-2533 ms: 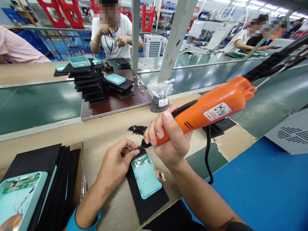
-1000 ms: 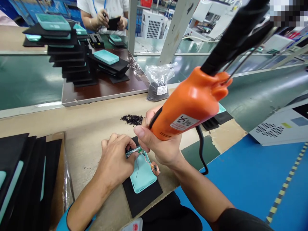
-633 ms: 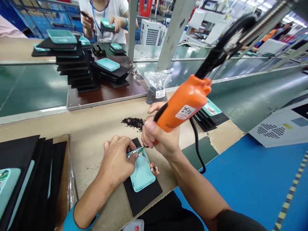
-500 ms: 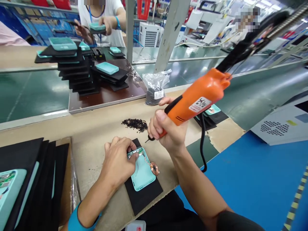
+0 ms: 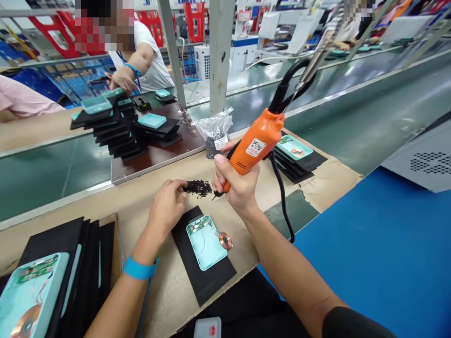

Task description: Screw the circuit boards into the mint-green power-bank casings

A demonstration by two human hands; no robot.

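My right hand is wrapped round an orange electric screwdriver, its bit pointing down left, above the bench and clear of the case. My left hand reaches to the left edge of a pile of small black screws, thumb and fingers drawn together; whatever is between the fingertips is too small to make out. Nearer to me, a turquoise case lies on a black foam sheet. A green circuit board sits along its far end, and a copper coil hangs over its right side on thin wires.
Black sheets with turquoise cases stand at left; another stack with a case lies at right. A plastic bag of black parts stands beyond the screws. Across the bench, a co-worker reaches over stacked cases.
My left hand has moved from the case's circuit board up to the screw pile. The screwdriver has swung more upright in my right hand. The co-worker's arm has lowered to the stack.
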